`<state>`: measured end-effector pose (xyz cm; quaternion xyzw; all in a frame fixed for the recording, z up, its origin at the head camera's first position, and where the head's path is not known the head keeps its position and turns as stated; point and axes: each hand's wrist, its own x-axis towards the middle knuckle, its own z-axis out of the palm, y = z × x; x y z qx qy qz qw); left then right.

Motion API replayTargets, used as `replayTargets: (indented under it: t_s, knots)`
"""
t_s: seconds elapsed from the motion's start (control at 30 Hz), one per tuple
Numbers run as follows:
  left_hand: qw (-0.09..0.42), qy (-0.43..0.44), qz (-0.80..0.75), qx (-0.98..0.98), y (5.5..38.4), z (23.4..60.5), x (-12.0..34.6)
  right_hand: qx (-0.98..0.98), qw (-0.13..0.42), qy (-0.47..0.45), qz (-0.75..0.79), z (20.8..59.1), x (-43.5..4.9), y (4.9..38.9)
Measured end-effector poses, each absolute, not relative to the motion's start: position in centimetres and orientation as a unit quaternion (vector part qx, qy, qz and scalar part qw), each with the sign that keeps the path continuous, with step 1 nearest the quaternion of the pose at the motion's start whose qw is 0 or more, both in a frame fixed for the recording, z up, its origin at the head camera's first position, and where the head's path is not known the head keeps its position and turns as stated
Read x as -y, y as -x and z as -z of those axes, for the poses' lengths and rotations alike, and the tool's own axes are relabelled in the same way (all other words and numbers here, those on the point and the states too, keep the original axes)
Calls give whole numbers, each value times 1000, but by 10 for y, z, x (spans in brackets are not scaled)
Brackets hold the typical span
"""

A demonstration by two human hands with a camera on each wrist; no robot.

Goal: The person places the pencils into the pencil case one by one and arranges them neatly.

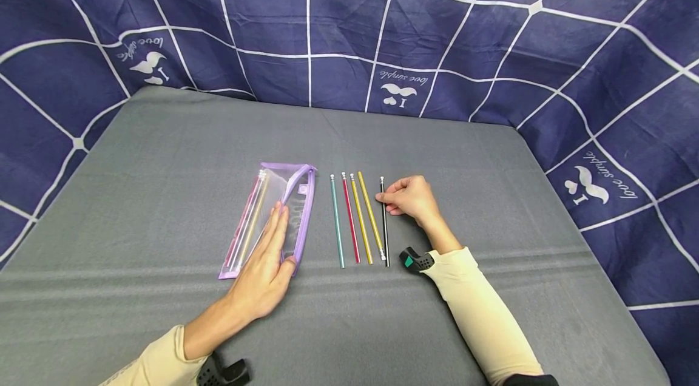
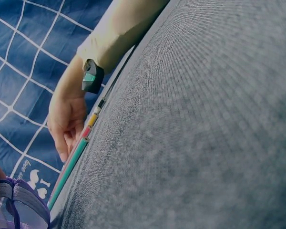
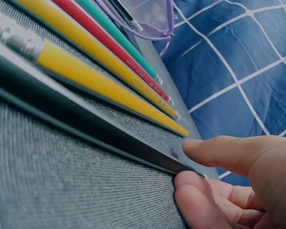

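My left hand (image 1: 264,274) lies with straight fingers across a clear pencil case (image 1: 306,222) with purple edging and a purple zip. Several pencils (image 1: 248,216) show through the case's left side. At the right, my right hand (image 1: 412,199) is at the upper part of a black pencil (image 1: 385,234) lying on the table. In the right wrist view, its fingertips (image 3: 193,186) are right at the pencil's side, while the thumb stands apart above it. Left of the black pencil lie two yellow pencils (image 1: 361,219), a red pencil (image 1: 351,219) and a teal pencil (image 1: 338,222).
A grey cloth (image 1: 218,125) with a few creases covers the table. Behind and at both sides hangs a dark blue curtain (image 1: 344,22) with white grid lines. One yellow pencil lies reversed, its eraser end close beside the black pencil's near end.
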<state>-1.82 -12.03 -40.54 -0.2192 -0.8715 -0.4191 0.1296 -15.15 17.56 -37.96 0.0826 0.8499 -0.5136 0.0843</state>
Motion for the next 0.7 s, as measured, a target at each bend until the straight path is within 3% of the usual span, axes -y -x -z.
replayTargets:
  t_s: [0.7]
  knots:
    - [125,216,421,872,18,404,120,-841,128,-70,520,378,-176,153]
